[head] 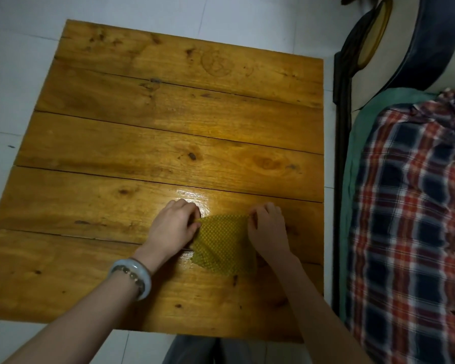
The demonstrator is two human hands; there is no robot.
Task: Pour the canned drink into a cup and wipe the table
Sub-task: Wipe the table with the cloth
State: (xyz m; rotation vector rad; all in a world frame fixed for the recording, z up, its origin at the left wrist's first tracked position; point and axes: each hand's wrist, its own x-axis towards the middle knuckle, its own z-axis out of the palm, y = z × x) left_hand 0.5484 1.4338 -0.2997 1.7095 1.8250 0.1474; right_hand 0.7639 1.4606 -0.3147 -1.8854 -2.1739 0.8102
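Low over the table (147,132), left hand (172,228) and right hand (267,231) each pinch a far corner of the cloth (223,245)

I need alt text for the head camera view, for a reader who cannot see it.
Two bare hands, left hand and right hand, pinch the far corners of a yellow-green patterned cloth lying on a wooden plank table. A pale bangle circles the left wrist; plaid fabric lies at right.

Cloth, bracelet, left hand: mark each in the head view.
cloth (222,245): head view, middle of the yellow patterned fabric lying on the table.
bracelet (135,274): head view, pale bangle band across the left wrist.
left hand (175,227): head view, back of the hand, fingers pinching the cloth's left edge.
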